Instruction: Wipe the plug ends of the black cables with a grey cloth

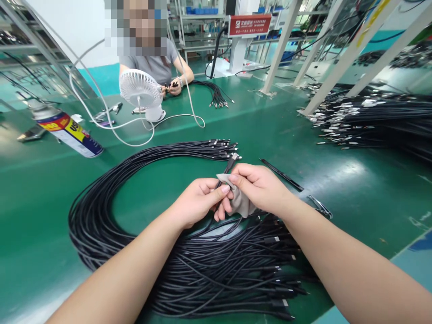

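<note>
Above a bundle of black USB cables (189,270) my two hands meet. My left hand (205,198) is closed around one black USB cable (230,165), whose metal plug points up and away from me. A crumpled grey cloth (242,202) is pinched in my right hand (256,184), its upper corner lying against the cable just below the plug. The bundle curves round to the left, and its far ends (219,148) lie beyond my hands. Parts of the held cable are hidden by my fingers and the cloth.
A spray can (72,132) stands on the left of the green table (270,126), near a white fan (140,90) with its cord. Tweezers (283,175) lie to the right. A large cable pile (371,117) sits far right behind posts. Opposite, a person (148,58) handles cables.
</note>
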Motion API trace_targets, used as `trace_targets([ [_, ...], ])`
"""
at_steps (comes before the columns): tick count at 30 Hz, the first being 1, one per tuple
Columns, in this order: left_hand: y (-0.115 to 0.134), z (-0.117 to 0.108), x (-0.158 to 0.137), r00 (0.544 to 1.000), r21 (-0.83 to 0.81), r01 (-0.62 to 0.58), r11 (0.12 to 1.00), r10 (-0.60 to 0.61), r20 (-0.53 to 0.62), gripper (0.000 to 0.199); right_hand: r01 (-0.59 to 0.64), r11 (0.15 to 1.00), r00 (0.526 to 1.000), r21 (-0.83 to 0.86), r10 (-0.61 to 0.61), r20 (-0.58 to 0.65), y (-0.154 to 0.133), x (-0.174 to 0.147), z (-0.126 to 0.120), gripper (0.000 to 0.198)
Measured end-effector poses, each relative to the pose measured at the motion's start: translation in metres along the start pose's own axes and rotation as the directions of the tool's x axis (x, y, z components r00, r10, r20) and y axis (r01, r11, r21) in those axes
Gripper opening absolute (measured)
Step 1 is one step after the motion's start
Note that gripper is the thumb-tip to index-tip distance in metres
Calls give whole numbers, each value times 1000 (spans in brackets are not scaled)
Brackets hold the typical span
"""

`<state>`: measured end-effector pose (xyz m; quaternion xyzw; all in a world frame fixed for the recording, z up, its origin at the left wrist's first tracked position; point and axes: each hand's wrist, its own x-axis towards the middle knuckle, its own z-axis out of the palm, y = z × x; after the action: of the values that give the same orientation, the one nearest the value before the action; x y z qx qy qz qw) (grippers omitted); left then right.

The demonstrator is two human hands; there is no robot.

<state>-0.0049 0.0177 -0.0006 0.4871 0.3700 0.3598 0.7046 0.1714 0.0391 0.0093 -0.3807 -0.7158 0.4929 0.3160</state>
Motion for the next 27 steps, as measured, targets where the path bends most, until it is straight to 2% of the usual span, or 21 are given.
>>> trace_targets([
  [3, 0, 0, -1, 1000, 15, -10, 1000, 10, 8, 41, 91, 955, 989, -283, -120, -88, 0, 1, 1, 30],
  [5, 0, 1, -1, 1000, 16, -15, 1000, 15, 15, 40, 160, 907, 971, -390, -215, -102, -1, 2, 1, 29],
  [8, 0, 0, -1, 1000, 8, -4, 1000, 3, 25, 39, 197, 872, 943, -449, -293, -157, 0, 5, 0, 24],
  [11, 0, -1, -1, 1000, 10, 5, 1000, -5, 3, 38, 161, 880, 893, -447, -323, -313, 3, 7, -3, 18],
  [13, 1, -2, -1, 1000, 8, 15, 1000, -14, -14, 38, 111, 915, 870, -389, -278, -407, 4, 7, -4, 17],
  [15, 1, -2, 0, 1000, -4, 20, 1000, -20, -10, 39, 64, 962, 882, -265, -179, -436, 5, 7, -4, 18],
  [18, 1, -3, 0, 1000, -15, 16, 1000, -16, 16, 39, 41, 998, 920, -56, -59, -387, 5, 6, -1, 19],
  [21, 0, -3, -1, 999, -20, 19, 1000, -19, 40, 37, 87, 995, 932, 41, -67, -356, 2, 6, 0, 23],
  [23, 0, -3, -1, 999, -27, 18, 999, -17, 52, 36, 99, 990, 952, 101, -65, -300, -1, 5, 0, 28],
  [27, -1, -4, -1, 998, -51, 7, 999, -4, 61, 34, 22, 967, 996, 253, 1, -93, -5, 2, -3, 30],
])
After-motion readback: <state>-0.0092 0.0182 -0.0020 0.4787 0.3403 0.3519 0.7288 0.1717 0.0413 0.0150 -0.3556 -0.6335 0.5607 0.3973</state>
